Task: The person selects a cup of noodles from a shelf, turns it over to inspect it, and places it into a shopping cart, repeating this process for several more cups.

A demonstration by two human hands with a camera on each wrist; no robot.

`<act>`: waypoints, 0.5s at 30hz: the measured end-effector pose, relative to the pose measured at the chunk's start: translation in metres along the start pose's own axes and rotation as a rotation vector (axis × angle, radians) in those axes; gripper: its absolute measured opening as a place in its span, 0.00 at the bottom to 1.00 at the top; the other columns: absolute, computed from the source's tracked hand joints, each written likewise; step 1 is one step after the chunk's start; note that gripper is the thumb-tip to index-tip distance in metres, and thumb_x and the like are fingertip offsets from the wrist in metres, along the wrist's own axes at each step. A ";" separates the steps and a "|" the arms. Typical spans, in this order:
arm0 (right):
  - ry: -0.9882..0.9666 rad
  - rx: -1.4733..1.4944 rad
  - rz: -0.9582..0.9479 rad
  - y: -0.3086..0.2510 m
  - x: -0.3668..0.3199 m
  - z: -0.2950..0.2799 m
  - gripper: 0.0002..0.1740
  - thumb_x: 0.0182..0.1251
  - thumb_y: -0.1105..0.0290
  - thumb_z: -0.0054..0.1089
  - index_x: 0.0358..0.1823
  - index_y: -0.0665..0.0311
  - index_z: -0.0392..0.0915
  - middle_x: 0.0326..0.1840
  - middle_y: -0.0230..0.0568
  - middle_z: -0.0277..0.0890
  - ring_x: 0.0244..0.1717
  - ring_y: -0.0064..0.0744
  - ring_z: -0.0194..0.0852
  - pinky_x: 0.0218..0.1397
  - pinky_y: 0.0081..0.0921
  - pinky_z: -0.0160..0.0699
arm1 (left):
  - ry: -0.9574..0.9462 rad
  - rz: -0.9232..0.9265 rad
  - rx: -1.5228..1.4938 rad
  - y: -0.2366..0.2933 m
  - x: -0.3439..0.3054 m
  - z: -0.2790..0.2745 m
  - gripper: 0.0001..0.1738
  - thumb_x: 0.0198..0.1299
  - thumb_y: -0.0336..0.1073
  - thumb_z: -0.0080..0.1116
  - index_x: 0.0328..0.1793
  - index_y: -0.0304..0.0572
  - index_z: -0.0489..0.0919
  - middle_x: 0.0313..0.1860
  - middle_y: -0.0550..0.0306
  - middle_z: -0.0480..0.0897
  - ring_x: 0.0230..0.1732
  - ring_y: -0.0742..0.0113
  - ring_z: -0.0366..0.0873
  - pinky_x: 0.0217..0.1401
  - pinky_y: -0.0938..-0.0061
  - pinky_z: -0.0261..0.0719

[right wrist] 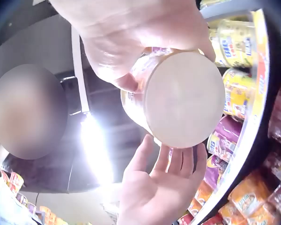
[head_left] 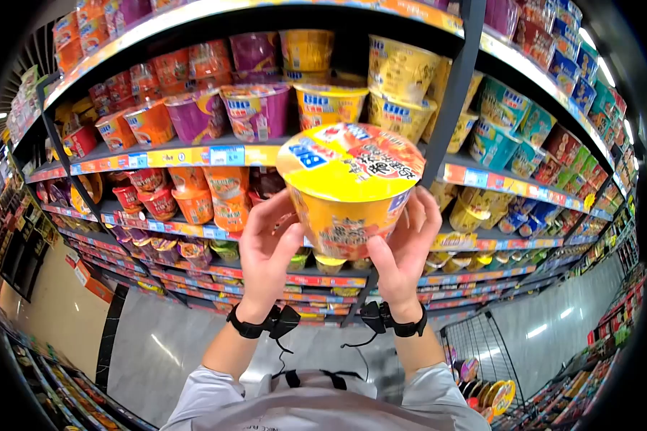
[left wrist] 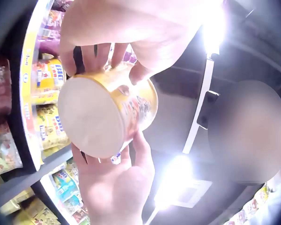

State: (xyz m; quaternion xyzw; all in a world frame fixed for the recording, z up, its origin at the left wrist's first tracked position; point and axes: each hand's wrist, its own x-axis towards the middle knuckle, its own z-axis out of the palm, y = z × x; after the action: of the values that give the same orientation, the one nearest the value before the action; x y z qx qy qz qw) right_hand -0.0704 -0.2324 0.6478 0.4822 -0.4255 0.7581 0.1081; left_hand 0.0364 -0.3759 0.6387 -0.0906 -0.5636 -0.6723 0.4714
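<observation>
A large yellow instant noodle cup (head_left: 349,212) with a printed lid is held up before the shelves, its top tilted toward the head camera. My left hand (head_left: 266,241) grips its left side, thumb at the front and fingers reaching behind. Opposite it, my right hand (head_left: 407,248) holds the right side, thumb on the front wall. Both wrist views look from below: the plain white base (left wrist: 89,117) faces the left wrist camera, and the same pale bottom (right wrist: 185,101) fills the middle of the right wrist view.
Shelves (head_left: 251,154) stacked with noodle cups curve across the front, with orange, purple, yellow and teal cups in rows. A dark upright post (head_left: 449,108) divides them. At lower right stands a black wire cart (head_left: 485,352) with several cups in it, on the grey floor (head_left: 158,337).
</observation>
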 end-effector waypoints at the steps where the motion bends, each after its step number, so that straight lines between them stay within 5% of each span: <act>1: 0.028 0.100 0.087 0.000 -0.013 -0.002 0.45 0.60 0.72 0.64 0.74 0.68 0.46 0.74 0.50 0.52 0.76 0.43 0.50 0.77 0.40 0.47 | 0.016 -0.057 0.003 -0.009 -0.011 -0.012 0.24 0.63 0.25 0.59 0.65 0.35 0.69 0.62 0.52 0.76 0.65 0.65 0.72 0.68 0.67 0.70; 2: 0.012 0.168 0.139 0.006 -0.025 -0.010 0.45 0.61 0.73 0.63 0.75 0.66 0.45 0.74 0.49 0.53 0.76 0.42 0.50 0.77 0.39 0.47 | 0.007 -0.041 -0.008 -0.016 -0.019 -0.018 0.23 0.61 0.23 0.61 0.62 0.36 0.71 0.57 0.55 0.79 0.61 0.66 0.75 0.66 0.68 0.72; 5: 0.048 0.173 0.299 0.025 -0.065 -0.024 0.44 0.62 0.72 0.62 0.74 0.67 0.45 0.74 0.51 0.54 0.75 0.41 0.51 0.77 0.39 0.48 | 0.046 -0.252 -0.190 -0.038 -0.044 -0.023 0.32 0.56 0.24 0.66 0.67 0.37 0.66 0.61 0.55 0.74 0.65 0.65 0.71 0.68 0.69 0.71; 10: 0.105 0.275 0.547 0.042 -0.112 -0.037 0.38 0.67 0.69 0.58 0.73 0.70 0.49 0.74 0.52 0.56 0.75 0.39 0.53 0.76 0.36 0.50 | -0.096 -0.547 -0.246 -0.071 -0.084 -0.042 0.52 0.52 0.37 0.73 0.78 0.36 0.52 0.71 0.53 0.67 0.72 0.64 0.65 0.70 0.69 0.65; 15: 0.128 0.277 0.645 0.042 -0.134 -0.042 0.35 0.68 0.68 0.58 0.71 0.72 0.55 0.72 0.51 0.61 0.73 0.37 0.57 0.75 0.36 0.55 | -0.076 -0.668 -0.266 -0.082 -0.106 -0.048 0.50 0.53 0.36 0.72 0.78 0.39 0.53 0.70 0.54 0.68 0.70 0.63 0.67 0.71 0.68 0.63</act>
State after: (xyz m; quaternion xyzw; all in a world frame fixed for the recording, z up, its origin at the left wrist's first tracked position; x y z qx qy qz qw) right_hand -0.0534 -0.1938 0.5075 0.2847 -0.4414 0.8324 -0.1767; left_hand 0.0535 -0.3666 0.4976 0.0133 -0.4870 -0.8528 0.1884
